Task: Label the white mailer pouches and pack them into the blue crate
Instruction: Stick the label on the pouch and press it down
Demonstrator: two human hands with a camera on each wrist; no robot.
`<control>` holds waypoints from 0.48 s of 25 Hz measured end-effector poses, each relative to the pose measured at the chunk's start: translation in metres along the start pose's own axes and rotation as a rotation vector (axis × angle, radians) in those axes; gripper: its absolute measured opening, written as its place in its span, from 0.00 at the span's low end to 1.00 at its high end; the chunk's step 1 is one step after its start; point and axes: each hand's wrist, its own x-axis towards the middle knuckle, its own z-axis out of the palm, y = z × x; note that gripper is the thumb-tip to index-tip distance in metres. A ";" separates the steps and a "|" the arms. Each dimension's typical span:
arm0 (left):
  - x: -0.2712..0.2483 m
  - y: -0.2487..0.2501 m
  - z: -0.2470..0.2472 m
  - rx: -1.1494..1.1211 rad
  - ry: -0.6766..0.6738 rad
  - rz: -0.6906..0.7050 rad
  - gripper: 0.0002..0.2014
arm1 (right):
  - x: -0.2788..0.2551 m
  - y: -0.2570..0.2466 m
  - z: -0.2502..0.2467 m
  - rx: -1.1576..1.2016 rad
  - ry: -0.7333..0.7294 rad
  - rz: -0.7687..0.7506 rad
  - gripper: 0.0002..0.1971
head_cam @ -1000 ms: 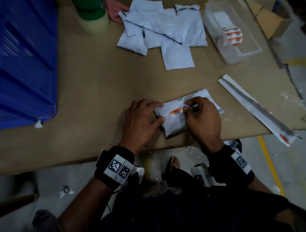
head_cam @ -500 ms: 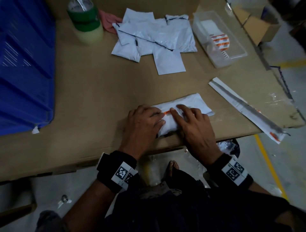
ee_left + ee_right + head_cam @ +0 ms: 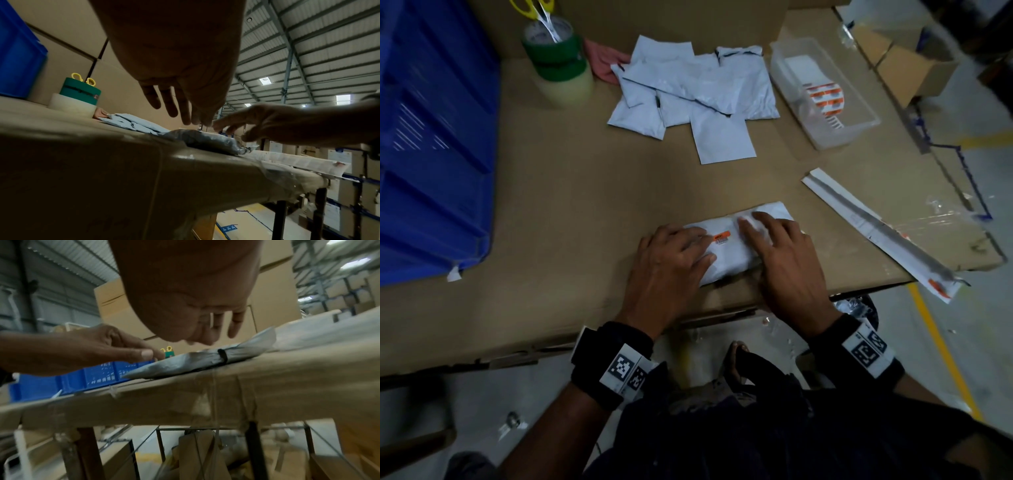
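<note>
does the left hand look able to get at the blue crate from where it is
Probably yes: the left hand lies flat on the labelled pouch, and only bare cardboard tabletop lies between it and the blue crate.

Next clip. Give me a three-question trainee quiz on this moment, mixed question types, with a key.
1. True or false: the pouch under the hands already carries a label.
2. Which side of the table holds the crate? A) person's left B) person's right
3. Fill in: the scissors stand in a stack of ____ rolls.

Key: 1 true; 2 A; 3 tape. Left hand and right hand lie flat on the pouch.
</note>
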 end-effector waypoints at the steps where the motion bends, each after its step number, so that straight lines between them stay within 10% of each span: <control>1: -0.001 0.003 0.002 0.020 -0.008 0.027 0.13 | 0.001 -0.001 0.001 0.000 -0.018 -0.068 0.38; 12: 0.007 0.020 0.013 0.056 -0.185 -0.082 0.26 | 0.021 0.016 0.024 0.152 -0.029 -0.124 0.29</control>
